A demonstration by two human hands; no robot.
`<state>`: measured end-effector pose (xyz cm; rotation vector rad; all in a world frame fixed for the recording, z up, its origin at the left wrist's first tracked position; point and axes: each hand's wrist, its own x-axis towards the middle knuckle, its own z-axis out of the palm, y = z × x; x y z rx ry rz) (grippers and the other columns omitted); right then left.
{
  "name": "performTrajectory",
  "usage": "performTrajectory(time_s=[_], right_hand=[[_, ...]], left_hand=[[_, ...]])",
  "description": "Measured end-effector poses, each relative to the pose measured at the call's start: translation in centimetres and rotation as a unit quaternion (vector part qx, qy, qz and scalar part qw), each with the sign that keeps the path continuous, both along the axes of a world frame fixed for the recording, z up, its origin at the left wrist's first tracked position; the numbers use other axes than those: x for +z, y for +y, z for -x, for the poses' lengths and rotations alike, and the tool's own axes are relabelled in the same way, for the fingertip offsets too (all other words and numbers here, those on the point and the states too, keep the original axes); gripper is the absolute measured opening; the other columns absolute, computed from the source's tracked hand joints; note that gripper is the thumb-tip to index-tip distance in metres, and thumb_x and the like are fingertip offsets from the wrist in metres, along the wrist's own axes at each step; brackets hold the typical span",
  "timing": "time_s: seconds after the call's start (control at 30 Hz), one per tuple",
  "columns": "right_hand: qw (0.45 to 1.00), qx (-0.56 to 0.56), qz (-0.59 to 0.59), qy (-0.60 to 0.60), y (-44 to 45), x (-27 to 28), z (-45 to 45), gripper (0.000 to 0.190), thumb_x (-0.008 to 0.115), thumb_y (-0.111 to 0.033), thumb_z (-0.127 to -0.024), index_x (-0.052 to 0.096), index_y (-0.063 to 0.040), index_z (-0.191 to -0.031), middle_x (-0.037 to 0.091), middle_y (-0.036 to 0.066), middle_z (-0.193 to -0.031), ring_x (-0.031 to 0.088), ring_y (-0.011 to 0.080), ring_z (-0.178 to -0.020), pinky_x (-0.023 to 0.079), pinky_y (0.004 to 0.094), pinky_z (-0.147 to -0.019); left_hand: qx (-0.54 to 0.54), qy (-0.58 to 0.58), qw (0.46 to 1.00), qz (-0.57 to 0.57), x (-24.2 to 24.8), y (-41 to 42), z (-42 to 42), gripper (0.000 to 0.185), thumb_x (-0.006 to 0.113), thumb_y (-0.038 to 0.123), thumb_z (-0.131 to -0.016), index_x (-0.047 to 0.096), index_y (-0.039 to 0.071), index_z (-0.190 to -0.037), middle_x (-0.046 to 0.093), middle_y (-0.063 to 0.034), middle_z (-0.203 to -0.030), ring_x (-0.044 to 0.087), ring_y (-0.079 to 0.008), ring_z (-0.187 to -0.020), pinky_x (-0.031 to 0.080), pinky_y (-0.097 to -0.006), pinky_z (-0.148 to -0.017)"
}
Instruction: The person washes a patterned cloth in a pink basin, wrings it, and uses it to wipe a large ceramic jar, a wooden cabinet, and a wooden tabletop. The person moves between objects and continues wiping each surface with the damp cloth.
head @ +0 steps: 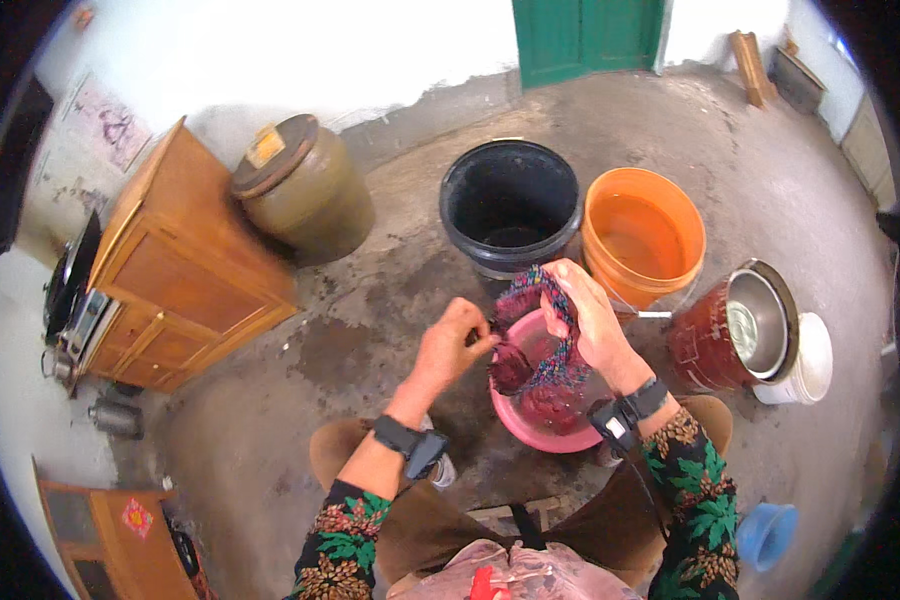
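Observation:
A pink plastic basin (499,415) stands on the floor between my knees, with water and dark red cloth in it. Above it, my right hand (581,315) grips a multicoloured knitted cloth (551,375) with a dark red lining. At the basin's left rim is my left hand (461,337), its fingers bent and thumb and fingertips close together at the edge of the red part of the cloth. Whether they pinch the cloth cannot be told. Both wrists wear black straps with small devices.
Beyond the basin stand a black bucket (510,259) and an orange bucket (645,289) holding water. To the right are a dark red bucket (701,345) with a metal bowl, a white bucket (815,360) and a blue basin (766,536). A wooden cabinet (187,277) and large jar (322,195) stand left.

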<state>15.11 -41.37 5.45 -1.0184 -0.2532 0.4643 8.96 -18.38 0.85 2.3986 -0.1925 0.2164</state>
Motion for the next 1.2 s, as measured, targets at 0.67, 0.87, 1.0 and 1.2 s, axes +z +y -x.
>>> performTrajectory(time_s=[0.67, 0.87, 1.0, 1.2], right_hand=[[0.900, -0.039, 0.328, -0.284, 2.3, -5.2, 2.9, 0.020, 0.070, -0.014, -0.089, 0.070, -0.005, -0.106, 0.063, 0.013, -0.101, 0.067, 0.0325, -0.082, 0.054, 0.0402, -0.075], [0.911, -0.004, 0.293, -0.291, 2.9, -7.3, 2.4, 0.078, 0.075, -0.013, -0.081, 0.038, -0.008, -0.151, 0.049, 0.020, -0.130, 0.060, 0.0318, -0.112, 0.053, 0.0413, -0.092], [0.947, 0.003, 0.239, -0.216, 4.1, -7.6, 3.0, 0.064, 0.075, -0.017, -0.085, 0.046, 0.002, -0.139, 0.055, 0.019, -0.126, 0.061, 0.0282, -0.110, 0.053, 0.0400, -0.091], [0.988, 0.083, 0.131, 0.026, 4.0, -6.5, 3.6, 0.026, 0.065, -0.022, -0.100, 0.062, 0.000, -0.113, 0.069, 0.007, -0.101, 0.066, 0.0147, -0.094, 0.053, 0.0297, -0.083]], left_hand=[[-0.006, 0.142, 0.763, 0.630, 1.9, 0.6, -0.9, 0.050, 0.062, 0.021, -0.102, 0.045, 0.003, -0.146, 0.066, -0.0075, -0.110, 0.065, -0.0198, -0.104, 0.054, -0.0379, -0.098], [-0.028, 0.182, 0.708, 0.682, 1.8, 0.1, -0.3, 0.047, 0.057, 0.022, -0.104, 0.044, 0.000, -0.144, 0.066, -0.0087, -0.106, 0.066, -0.0204, -0.100, 0.054, -0.0390, -0.096], [0.013, 0.141, 0.710, 0.690, 1.9, -0.9, -0.5, 0.045, 0.051, 0.021, -0.106, 0.043, 0.000, -0.145, 0.065, -0.0129, -0.126, 0.060, -0.0270, -0.123, 0.049, -0.0422, -0.107], [-0.001, 0.113, 0.795, 0.596, 1.5, -1.4, -0.3, 0.059, 0.059, 0.003, -0.098, 0.035, 0.002, -0.152, 0.054, -0.0159, -0.143, 0.051, -0.0278, -0.135, 0.043, -0.0418, -0.113]])
